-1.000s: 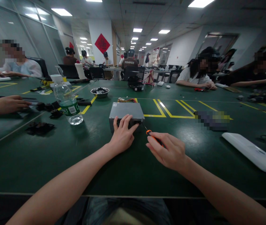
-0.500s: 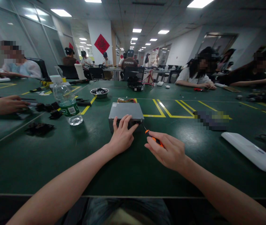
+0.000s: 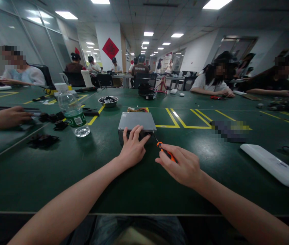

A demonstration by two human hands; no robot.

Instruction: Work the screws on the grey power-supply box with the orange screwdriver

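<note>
A grey metal box [image 3: 136, 121] with coloured wires at its back lies on the green table [image 3: 134, 183]. My left hand [image 3: 133, 148] rests against its near face, fingers spread over the top edge. My right hand [image 3: 182, 166] grips an orange-handled screwdriver [image 3: 165, 151]. The thin shaft points up-left, its tip at the box's near right corner.
A water bottle [image 3: 72, 109] stands left of the box, with black parts [image 3: 42, 139] near it and another person's hand [image 3: 9, 117] at the far left. A metal bowl [image 3: 108, 100] sits behind. A white flat object [image 3: 274, 165] lies at the right. People sit around the table.
My right hand and the screwdriver have shifted slightly left and up toward the box corner. My left hand has stayed on the box.
</note>
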